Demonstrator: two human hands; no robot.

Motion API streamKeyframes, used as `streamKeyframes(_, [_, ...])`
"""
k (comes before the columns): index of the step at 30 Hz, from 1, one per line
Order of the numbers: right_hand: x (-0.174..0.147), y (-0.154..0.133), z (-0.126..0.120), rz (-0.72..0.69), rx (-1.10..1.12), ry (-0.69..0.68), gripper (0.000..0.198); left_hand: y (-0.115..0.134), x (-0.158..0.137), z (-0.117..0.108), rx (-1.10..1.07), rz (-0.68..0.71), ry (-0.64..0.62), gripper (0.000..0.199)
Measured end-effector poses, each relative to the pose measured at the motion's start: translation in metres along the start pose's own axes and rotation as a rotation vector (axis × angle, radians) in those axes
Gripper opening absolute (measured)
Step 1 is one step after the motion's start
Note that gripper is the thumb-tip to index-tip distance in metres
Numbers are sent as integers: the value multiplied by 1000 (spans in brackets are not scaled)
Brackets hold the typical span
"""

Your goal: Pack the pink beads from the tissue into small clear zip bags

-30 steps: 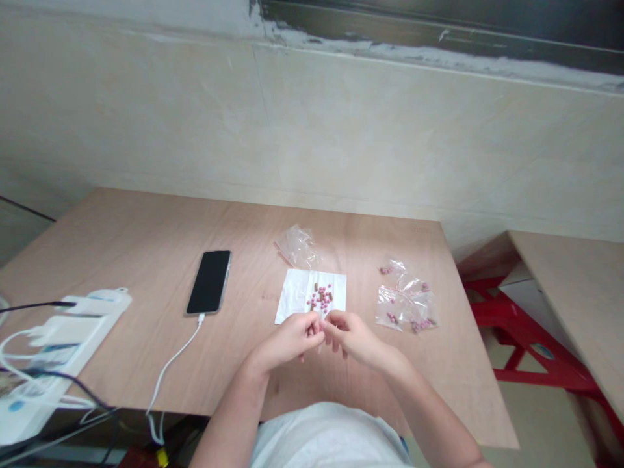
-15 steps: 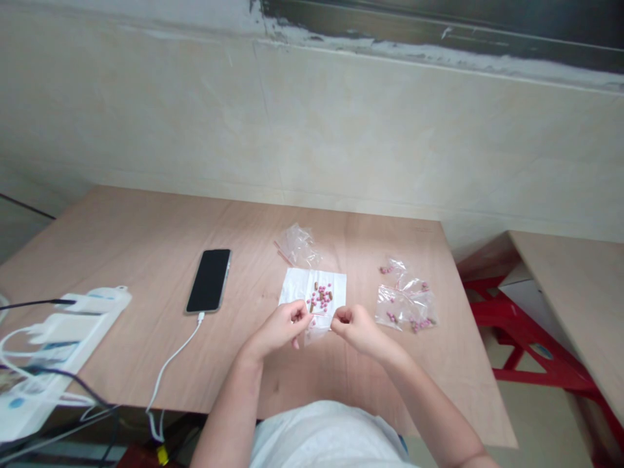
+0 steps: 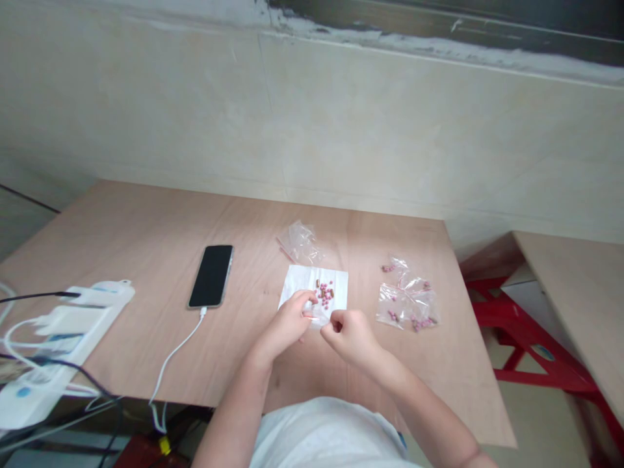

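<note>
Small pink round pills and a few brown capsules [image 3: 325, 294] lie in a cluster on a white paper sheet [image 3: 294, 278]. My left hand [image 3: 295, 314] is at the sheet's lower left, its index finger and thumb apart beside the pills. A clear plastic zip bag [image 3: 318, 320] is between my hands, low on the sheet. The fingers of my right hand [image 3: 350, 330] are curled closed at the bag's right edge, pinching it. What lies under my curled fingers is hidden.
Clear bags with pink pills [image 3: 407, 304] lie on the right of the table. Behind the sheet is a pile of clear bags [image 3: 301, 242]. On the left are a phone [image 3: 211, 276] with a white cable and a power strip [image 3: 73, 348]. A red stool [image 3: 526, 348] stands beyond the right edge.
My left hand has moved up the sheet towards the pills, and its finger and thumb have parted. My right hand has shifted slightly left and lower, with the bag.
</note>
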State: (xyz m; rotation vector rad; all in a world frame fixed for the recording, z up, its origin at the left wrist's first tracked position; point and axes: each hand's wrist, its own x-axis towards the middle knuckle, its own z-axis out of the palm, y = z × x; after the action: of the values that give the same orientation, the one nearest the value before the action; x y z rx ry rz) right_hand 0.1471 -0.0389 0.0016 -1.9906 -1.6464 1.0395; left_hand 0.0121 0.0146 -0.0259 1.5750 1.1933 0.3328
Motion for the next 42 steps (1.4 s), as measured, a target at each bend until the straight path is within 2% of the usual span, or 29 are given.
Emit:
streamKeyframes(7, [10,2,2,81,-168,-83,31,11,-5,6,6,82,-51,33])
streamKeyframes(10, [19,6,6,114,-178,-103,25,11,-6,4,41,120,-73,36])
streamKeyframes(13, [24,11,6,125,-148,-101,18,11,-8,-6,104,224,-57,35])
streamKeyframes(16, [27,14,3,91,58,-124,14,16,-13,-19,87,277,-107,33])
streamKeyframes(17, [27,14,2,78,175,-164,14,16,-15,-22,69,270,-143,41])
streamKeyframes(19, [29,15,1,64,424,-262,13,14,-18,-26,23,239,-203,71])
streamKeyframes(20, [30,16,1,66,526,-304,13,11,-19,-26,-16,224,-222,79])
streamKeyframes(21, [31,16,1,71,603,-339,11,7,-19,-25,-68,209,-235,79])
streamKeyframes(23, [32,17,3,90,687,-366,7,-6,-18,-21,-202,169,-229,61])
streamKeyframes(24, [32,18,4,99,707,-346,7,-13,-17,-19,-255,138,-212,55])
streamKeyframes(26, [30,18,7,89,725,-217,16,-29,-15,-16,-321,69,-153,52])
streamKeyframes(28, [25,18,13,37,725,-62,24,-44,-12,-15,-312,16,-24,53])
streamKeyframes(29, [22,18,17,8,725,-28,27,-51,-10,-15,-282,15,60,51])
streamKeyframes(31, [18,18,29,-15,732,-64,34,-64,-6,-16,-233,14,168,49])
streamKeyframes(34, [18,21,51,38,774,-138,41,-77,-2,-15,-205,7,243,49])
streamKeyframes(38, [33,30,74,103,866,-62,31,-85,-1,-14,-115,23,301,47])
streamKeyframes(42, [48,40,81,165,988,-42,33,-86,0,-16,0,68,337,45])
